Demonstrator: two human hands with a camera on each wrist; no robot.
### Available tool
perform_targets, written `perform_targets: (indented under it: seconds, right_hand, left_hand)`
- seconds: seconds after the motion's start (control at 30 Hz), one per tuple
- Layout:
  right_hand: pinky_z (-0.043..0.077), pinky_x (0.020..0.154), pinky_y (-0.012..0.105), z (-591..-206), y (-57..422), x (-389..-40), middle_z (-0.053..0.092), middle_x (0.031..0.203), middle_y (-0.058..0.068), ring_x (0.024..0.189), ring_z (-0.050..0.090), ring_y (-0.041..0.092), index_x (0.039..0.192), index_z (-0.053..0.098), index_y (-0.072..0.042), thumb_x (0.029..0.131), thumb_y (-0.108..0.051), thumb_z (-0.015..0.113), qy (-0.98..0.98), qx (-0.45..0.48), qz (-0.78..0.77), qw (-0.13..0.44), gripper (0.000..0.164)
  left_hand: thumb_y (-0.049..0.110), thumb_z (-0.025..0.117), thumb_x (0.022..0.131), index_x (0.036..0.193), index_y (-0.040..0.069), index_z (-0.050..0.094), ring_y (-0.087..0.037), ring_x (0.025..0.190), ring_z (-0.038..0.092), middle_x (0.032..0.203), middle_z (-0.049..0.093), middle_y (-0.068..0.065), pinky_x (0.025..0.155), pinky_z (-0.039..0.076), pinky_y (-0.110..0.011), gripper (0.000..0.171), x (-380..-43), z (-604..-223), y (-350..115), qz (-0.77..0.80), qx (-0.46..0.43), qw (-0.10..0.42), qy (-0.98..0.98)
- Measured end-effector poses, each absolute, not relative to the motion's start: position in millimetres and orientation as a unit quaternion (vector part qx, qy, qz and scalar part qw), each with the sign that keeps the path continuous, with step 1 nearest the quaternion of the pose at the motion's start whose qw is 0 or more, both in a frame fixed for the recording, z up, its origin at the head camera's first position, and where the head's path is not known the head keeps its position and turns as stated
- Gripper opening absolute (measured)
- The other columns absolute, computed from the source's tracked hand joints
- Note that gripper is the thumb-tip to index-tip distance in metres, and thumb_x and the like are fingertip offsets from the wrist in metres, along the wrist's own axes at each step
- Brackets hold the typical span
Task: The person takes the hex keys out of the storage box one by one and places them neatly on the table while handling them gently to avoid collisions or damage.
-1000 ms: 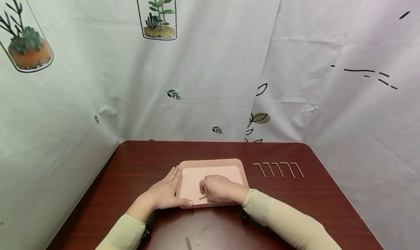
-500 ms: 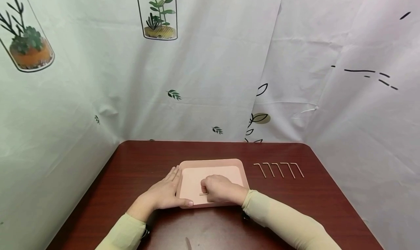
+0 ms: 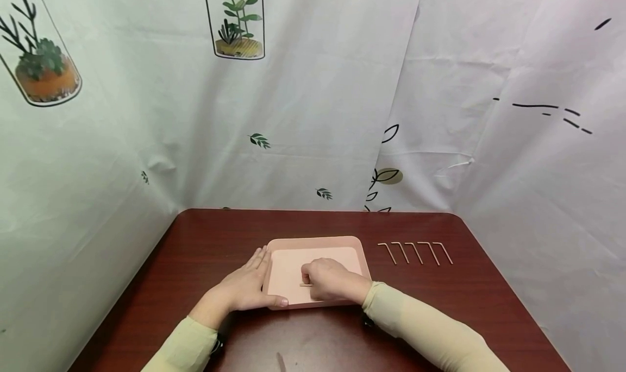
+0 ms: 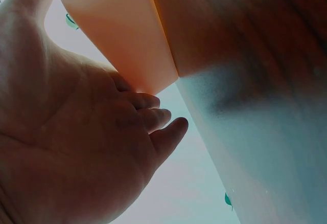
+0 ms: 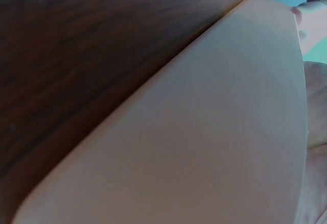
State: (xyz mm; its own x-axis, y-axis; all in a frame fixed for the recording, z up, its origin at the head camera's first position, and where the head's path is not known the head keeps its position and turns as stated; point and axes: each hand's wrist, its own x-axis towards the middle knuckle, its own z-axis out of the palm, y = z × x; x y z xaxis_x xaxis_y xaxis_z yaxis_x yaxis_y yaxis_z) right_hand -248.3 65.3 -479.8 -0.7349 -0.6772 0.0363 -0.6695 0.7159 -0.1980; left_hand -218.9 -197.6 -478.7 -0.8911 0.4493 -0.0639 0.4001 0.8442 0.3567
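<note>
A pink tray (image 3: 288, 271) lies on the table. My left hand (image 3: 244, 288) rests at its left side, fingers straight along the wall and thumb on the front rim; the left wrist view shows that palm (image 4: 76, 127) beside the tray wall (image 4: 127, 35). Inside the tray, my right hand (image 3: 330, 279) is curled and pinches a hex key (image 3: 305, 285). Only a short, thin end of the key sticks out to the left; the hand hides the rest. In the right wrist view the tray wall (image 5: 204, 121) covers most of that hand.
Several L-shaped hex keys (image 3: 413, 252) lie in a row on the table right of the tray. The dark red table (image 3: 205, 241) has a printed white curtain (image 3: 303, 100) behind it and at both sides. A small brown mark (image 3: 281, 361) shows near the front.
My right hand has shifted slightly right within the tray. The visible end of the hex key has turned from slanted to nearly level and moved a little farther back. My left hand stays put.
</note>
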Motion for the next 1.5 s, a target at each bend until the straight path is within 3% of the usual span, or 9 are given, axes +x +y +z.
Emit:
perform_targets:
  seconds: [1.0,1.17,1.5]
  right_hand:
    - [0.048,0.066,0.033,-470.7,79.5,-254.9,0.057,0.074,-0.009,0.072,0.055,0.013,0.087,0.067,-0.023,0.066,-0.001,0.075,0.938,-0.325,-0.112,0.037,0.032]
    - [0.048,0.066,0.033,-467.2,85.1,-256.9,0.057,0.075,-0.009,0.072,0.055,0.013,0.089,0.067,-0.023,0.069,-0.001,0.075,0.940,-0.317,-0.119,0.040,0.031]
    - [0.051,0.073,0.038,-464.1,94.7,-257.3,0.057,0.078,-0.008,0.070,0.055,0.015,0.092,0.069,-0.022,0.074,-0.004,0.079,0.943,-0.318,-0.103,-0.006,0.027]
  left_hand:
    - [0.080,0.077,0.086,0.168,-0.019,0.021,-0.050,0.167,0.021,0.176,0.020,-0.039,0.131,0.032,-0.058,0.141,-219.4,-478.9,-198.3,0.166,0.227,0.066,0.957]
    - [0.080,0.078,0.086,0.168,-0.019,0.020,-0.050,0.167,0.021,0.176,0.019,-0.040,0.131,0.032,-0.058,0.141,-219.2,-478.5,-197.9,0.166,0.227,0.065,0.957]
    - [0.081,0.077,0.086,0.168,-0.018,0.020,-0.050,0.167,0.020,0.177,0.018,-0.039,0.131,0.032,-0.058,0.141,-219.2,-479.4,-198.1,0.166,0.227,0.070,0.957]
